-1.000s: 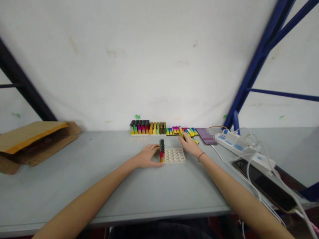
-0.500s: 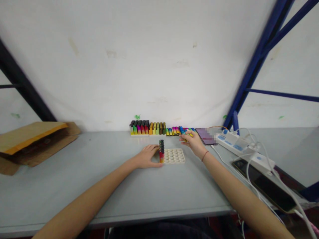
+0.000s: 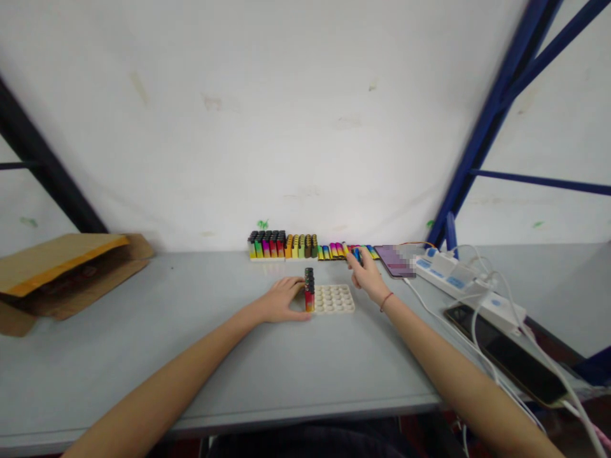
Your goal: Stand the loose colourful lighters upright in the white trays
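A white tray [image 3: 338,299] with round holes lies on the grey table; several coloured lighters [image 3: 309,289] stand in its left column. My left hand [image 3: 280,299] rests on the table against the tray's left edge, fingers curled beside the lighters. My right hand [image 3: 366,275] reaches past the tray's far right corner to a row of loose lighters [image 3: 341,250] lying by the wall, fingers pinched on a blue one [image 3: 356,256].
Filled lighter trays [image 3: 281,245] stand at the wall. A phone [image 3: 395,260], white power strips [image 3: 453,272] with cables and a second phone [image 3: 518,359] lie to the right. A cardboard box [image 3: 57,270] sits far left. Blue shelf struts [image 3: 482,133] rise at right.
My right hand moved from the tray's far corner out to the loose lighters by the wall and closed on one. My left hand stayed still.
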`<state>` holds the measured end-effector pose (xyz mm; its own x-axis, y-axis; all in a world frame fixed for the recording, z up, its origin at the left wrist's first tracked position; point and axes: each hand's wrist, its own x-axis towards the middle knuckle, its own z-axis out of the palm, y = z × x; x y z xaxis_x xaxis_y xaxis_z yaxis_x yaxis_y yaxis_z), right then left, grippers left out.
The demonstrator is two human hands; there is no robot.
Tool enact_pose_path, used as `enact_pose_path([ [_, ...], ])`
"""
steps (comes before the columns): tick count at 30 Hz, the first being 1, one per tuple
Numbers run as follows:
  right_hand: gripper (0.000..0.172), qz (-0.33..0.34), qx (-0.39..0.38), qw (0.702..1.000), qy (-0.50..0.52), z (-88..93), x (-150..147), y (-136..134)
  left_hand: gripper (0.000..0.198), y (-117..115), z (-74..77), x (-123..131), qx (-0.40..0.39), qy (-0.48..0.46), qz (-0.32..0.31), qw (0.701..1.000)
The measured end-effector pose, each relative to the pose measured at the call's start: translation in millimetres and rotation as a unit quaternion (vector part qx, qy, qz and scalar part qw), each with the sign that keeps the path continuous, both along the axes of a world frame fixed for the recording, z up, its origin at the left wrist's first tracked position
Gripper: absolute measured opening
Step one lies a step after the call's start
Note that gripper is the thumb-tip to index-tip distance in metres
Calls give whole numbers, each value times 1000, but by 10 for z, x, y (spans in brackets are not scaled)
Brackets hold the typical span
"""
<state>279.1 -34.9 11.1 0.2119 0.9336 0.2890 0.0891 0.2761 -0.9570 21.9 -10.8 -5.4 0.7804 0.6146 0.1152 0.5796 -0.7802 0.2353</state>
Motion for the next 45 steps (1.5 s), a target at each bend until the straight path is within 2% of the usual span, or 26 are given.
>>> enact_pose_path([
  [4, 40, 19, -2, 1000, 9, 16, -7, 12, 83, 0, -3, -1, 2, 0, 0, 1000],
  [10, 49, 69, -108, 985, 116, 50, -22, -7, 83, -1, 7, 4, 1, 1, 0, 1000],
  [18, 59, 73, -182, 971, 139, 80, -105, -43, 83, 7, -13, 0, 4, 2, -1, 1000],
  [24, 56, 50, -169, 973, 152, 48, -145, -43, 82, -10, 14, 9, 4, 8, 4, 1000],
  [30, 27, 4, -119, 968, 219, 82, -180, -95, 81, -13, 16, 13, 1, 7, 7, 1000],
  [33, 19, -11, -124, 962, 241, 114, -195, -111, 80, -9, 9, 7, -1, -2, 4, 1000],
  [39, 25, -36, -123, 964, 233, 85, -218, -99, 79, -18, 24, 6, -6, -5, 4, 1000],
  [45, 34, -14, -141, 964, 223, 28, -246, -93, 81, -13, 16, 9, -2, -3, 4, 1000],
])
